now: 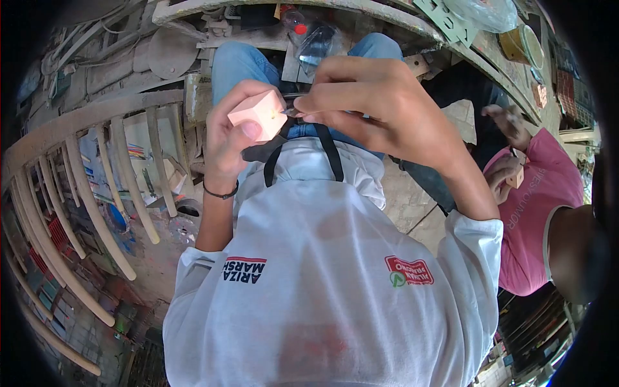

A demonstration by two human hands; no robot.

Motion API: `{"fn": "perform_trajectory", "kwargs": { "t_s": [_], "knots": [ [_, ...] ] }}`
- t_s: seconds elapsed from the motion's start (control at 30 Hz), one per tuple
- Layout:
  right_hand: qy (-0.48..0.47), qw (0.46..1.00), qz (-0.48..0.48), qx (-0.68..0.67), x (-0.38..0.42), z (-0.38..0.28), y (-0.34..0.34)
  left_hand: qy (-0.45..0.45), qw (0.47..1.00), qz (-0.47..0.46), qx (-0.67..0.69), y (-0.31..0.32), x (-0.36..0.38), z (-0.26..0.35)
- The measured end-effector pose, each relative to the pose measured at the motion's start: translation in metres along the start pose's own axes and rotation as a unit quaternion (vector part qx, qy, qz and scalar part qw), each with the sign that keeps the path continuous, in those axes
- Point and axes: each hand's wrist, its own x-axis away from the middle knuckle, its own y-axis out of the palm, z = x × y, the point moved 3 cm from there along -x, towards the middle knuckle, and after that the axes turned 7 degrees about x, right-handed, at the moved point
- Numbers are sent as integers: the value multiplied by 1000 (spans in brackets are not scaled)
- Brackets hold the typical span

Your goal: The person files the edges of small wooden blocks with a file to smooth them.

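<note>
A pale wooden cube sits in my left hand, fingers wrapped round it and the thumb on its near face. On the face turned to the right is a small dark mark. My right hand pinches a slim tool with a dark pointed tip, which is right at that marked face. Most of the tool is hidden by my fingers, so I cannot tell its kind. Both hands are above my lap, over my jeans.
At the right a person in a pink shirt holds a small wooden block. A slatted wooden frame stands on the left. A bottle with a red cap and a dark plastic bag lie ahead. A bucket is at far right.
</note>
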Motion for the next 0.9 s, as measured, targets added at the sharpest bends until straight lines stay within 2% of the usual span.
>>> {"fn": "perform_trajectory", "kwargs": {
  "t_s": [0.07,0.3,0.4,0.47,0.6,0.67,0.77,0.9],
  "knots": [
    [2,999,7,-39,0,-2,-1,19,999,0,-29,0,0,3],
    [-2,999,34,-37,1,-5,3,52,995,-7,-89,5,-2,11],
    [6,1000,3,-5,1,-6,2,64,990,-9,-128,6,-2,14],
    [15,997,-42,64,1,-9,0,33,991,-13,-132,5,0,13],
    [-15,993,-11,114,1,-16,2,23,991,5,-128,3,1,9],
    [-28,990,-6,136,-1,-20,1,-6,997,-1,-83,-3,1,4],
    [7,996,-46,73,-2,-12,0,2,997,3,-76,0,2,8],
    [24,998,-37,35,0,-9,0,18,997,8,-69,-1,1,8]
  ]
}}
